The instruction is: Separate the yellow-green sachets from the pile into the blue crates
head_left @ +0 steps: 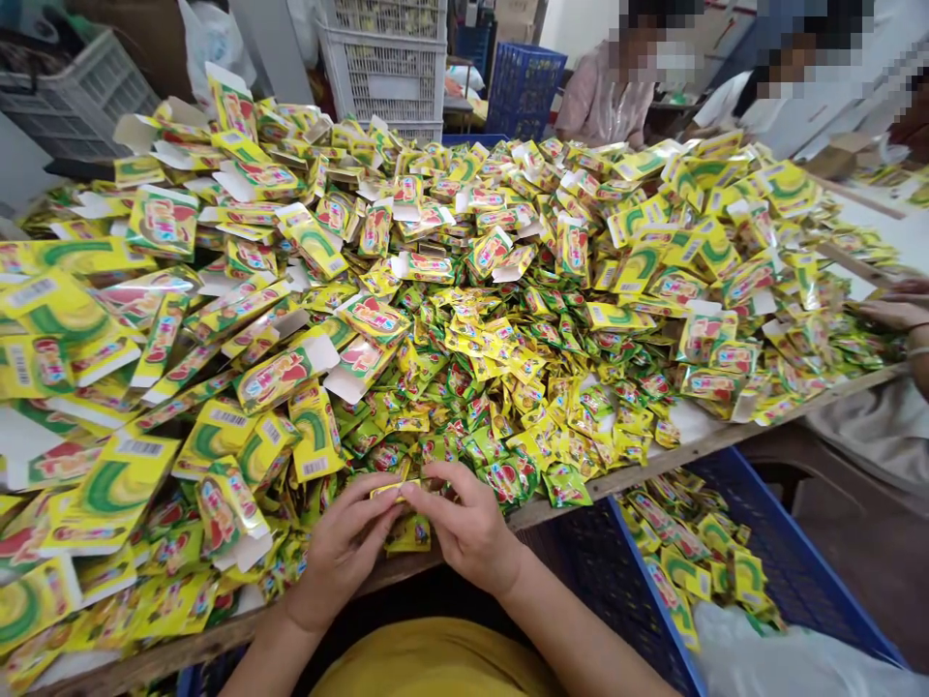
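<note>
At the table's near edge, my left hand [346, 542] and my right hand [468, 523] meet, with fingers and thumbs closed on a small yellow pack [393, 490]. Fingers cover most of it, so whether it is a carton or a sachet I cannot tell. Just beyond my fingertips lies a heap of small green sachets [500, 481] and yellow sachets [500, 339]. A yellow sachet [410, 534] lies below my hands by the table edge. To the left, several yellow printed cartons [224, 436] are piled up, some with white end flaps open.
Cartons are heaped high across the table, whose wooden edge [616, 479] runs in front of me. A blue crate [805, 571] with filled packs stands below at right. White crates [388, 73] and a blue crate [524, 89] stand behind. Other people sit across and at right; a co-worker's hand [896, 308] shows.
</note>
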`<state>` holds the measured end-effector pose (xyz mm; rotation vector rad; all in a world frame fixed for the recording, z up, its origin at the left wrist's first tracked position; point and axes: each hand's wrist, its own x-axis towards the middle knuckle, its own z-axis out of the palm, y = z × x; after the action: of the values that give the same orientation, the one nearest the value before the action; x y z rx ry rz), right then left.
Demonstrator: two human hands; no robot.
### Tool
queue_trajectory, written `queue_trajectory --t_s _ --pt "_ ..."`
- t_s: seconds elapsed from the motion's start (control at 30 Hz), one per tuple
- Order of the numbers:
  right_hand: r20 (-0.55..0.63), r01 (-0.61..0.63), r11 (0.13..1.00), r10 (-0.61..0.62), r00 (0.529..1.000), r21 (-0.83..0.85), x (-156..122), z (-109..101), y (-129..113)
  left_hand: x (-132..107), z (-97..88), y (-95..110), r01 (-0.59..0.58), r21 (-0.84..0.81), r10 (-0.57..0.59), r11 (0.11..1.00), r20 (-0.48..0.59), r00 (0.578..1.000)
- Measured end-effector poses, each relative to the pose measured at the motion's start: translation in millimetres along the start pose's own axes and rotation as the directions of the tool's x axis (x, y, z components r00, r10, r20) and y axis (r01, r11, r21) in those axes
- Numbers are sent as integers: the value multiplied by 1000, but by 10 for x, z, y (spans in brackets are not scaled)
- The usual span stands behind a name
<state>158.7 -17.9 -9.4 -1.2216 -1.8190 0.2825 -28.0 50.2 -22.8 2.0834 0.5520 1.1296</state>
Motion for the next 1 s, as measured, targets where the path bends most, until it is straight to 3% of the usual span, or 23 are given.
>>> queue_trajectory --t_s 0.13,0.27,0.37,0.43,0.5,0.6,0.67,0.73,0.8,0.87,0.93,1.0 --pt "57 -104 993 107 993 -50 -135 -74 -42 8 32 -28 -11 47 7 999 99 995" --pt "-16 -157 986 156 988 -64 -126 65 -102 11 43 -59 -49 47 47 998 43 998" --pt "17 -155 984 157 988 -92 -83 76 -145 25 38 -50 -46 70 44 996 29 999" --pt "15 -170 978 173 985 -117 -121 -56 -125 40 41 -35 -25 115 19 993 59 998" --pt "-130 -276 946 257 958 -167 -222 -286 -19 59 60 -24 -2 151 -15 989 106 994" --pt "-440 -550 788 405 802 -277 -394 -661 298 119 119 -8 6 134 -24 991 131 991" --pt "-441 -622 694 459 771 -364 -448 -826 537 199 147 41 -14 123 2 992 98 995" --pt "-376 -617 669 492 785 -415 -437 -902 718 315 114 153 3 165 1 986 -24 1000" --pt "-358 -614 684 501 788 -394 -382 -934 811 432 -25 320 88 207 -50 974 -184 982" --pt "-394 -644 689 519 758 -331 -318 -973 828 473 -286 495 209 216 -163 954 -215 963" --pt "-480 -701 682 553 681 -208 -276 -1037 800 331 -639 616 302 236 -300 924 -43 953" --pt "-531 -723 690 614 584 2 -264 -1103 750 -58 -1024 643 375 312 -444 873 186 877"
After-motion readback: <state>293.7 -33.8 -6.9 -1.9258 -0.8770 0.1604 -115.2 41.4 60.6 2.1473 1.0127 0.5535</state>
